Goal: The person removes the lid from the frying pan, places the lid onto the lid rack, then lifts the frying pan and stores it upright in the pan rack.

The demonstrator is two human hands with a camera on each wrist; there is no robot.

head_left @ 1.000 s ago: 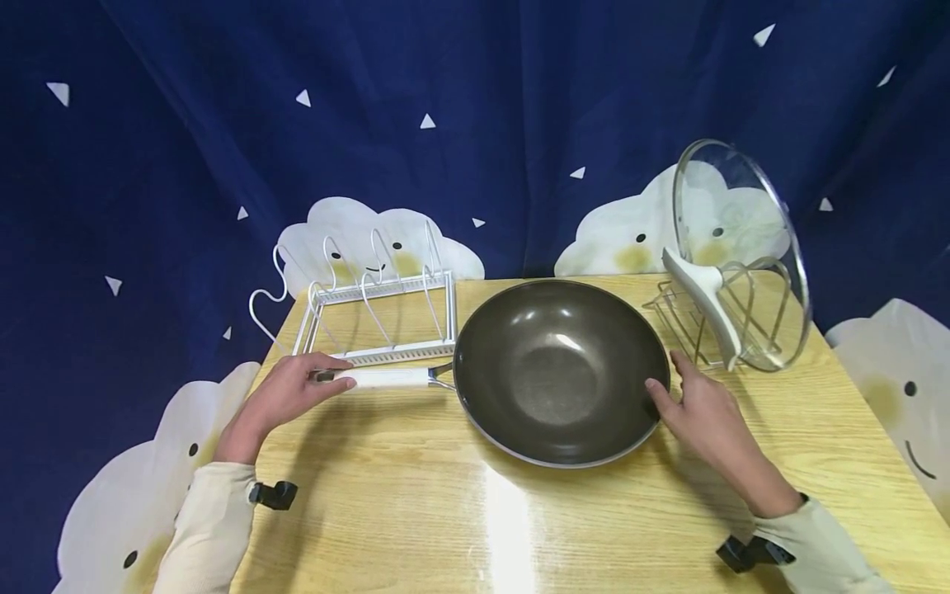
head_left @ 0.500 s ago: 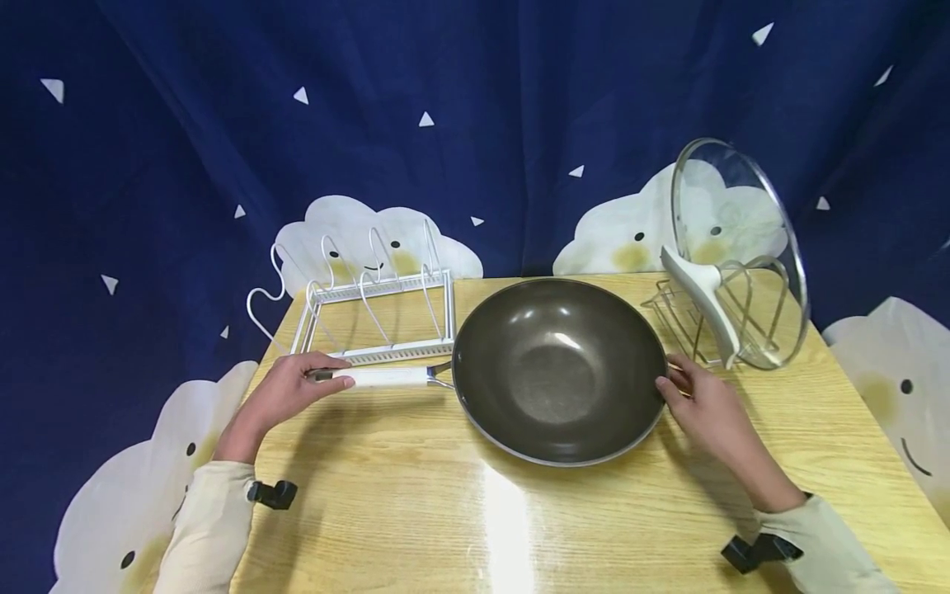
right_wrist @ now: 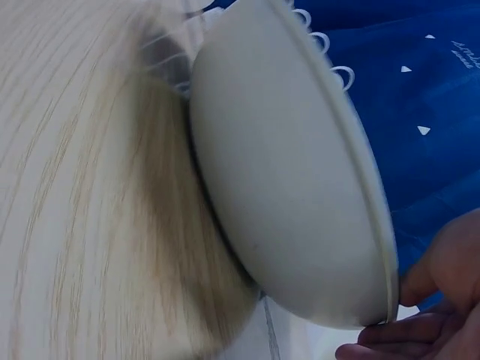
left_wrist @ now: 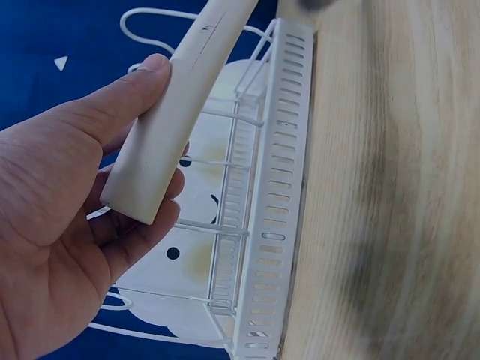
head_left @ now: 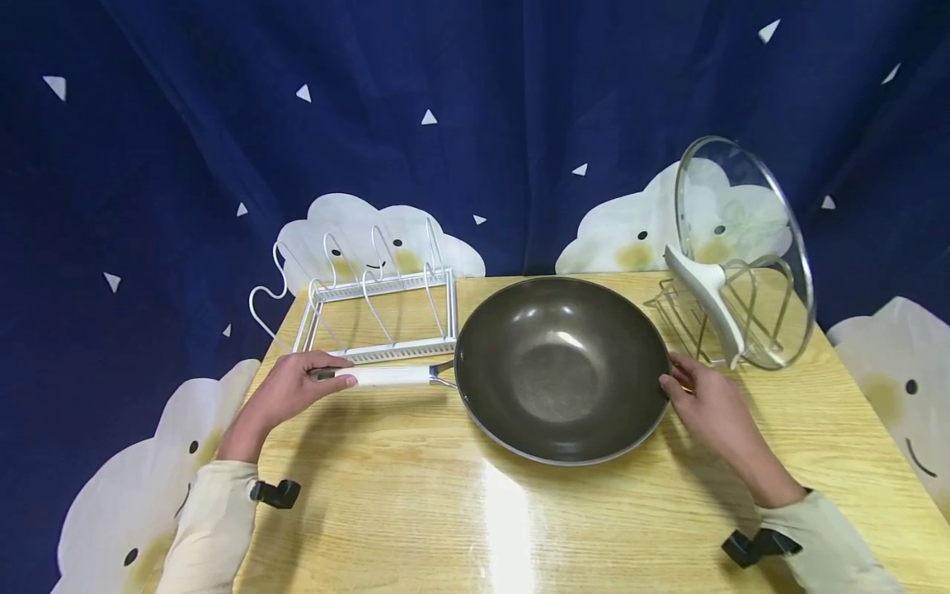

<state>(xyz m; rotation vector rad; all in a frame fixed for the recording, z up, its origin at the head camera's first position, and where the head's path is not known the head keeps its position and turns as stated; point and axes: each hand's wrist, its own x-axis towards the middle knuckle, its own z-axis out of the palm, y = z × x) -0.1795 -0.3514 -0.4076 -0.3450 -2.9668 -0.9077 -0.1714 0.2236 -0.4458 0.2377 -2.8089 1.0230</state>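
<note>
A dark non-stick wok [head_left: 562, 371] sits on the wooden table [head_left: 416, 503], its cream handle [head_left: 386, 376] pointing left. My left hand [head_left: 334, 375] grips the end of that handle. In the left wrist view the thumb lies on top of the handle [left_wrist: 187, 90] and the fingers curl beneath it, left hand [left_wrist: 154, 127]. My right hand [head_left: 671, 375] pinches the wok's right rim. The right wrist view shows the wok's pale underside [right_wrist: 292, 187], with the right hand [right_wrist: 409, 315] at its edge.
A white wire rack [head_left: 378, 309] stands just behind the handle, close to my left hand, and shows as white rack [left_wrist: 270, 202]. At the back right a glass lid [head_left: 742, 247] leans in a metal rack [head_left: 690, 318]. A dark blue curtain hangs behind.
My right hand slid from resting on the rim's front right to a pinch on the far right edge. The left hand and the wok have barely moved.
</note>
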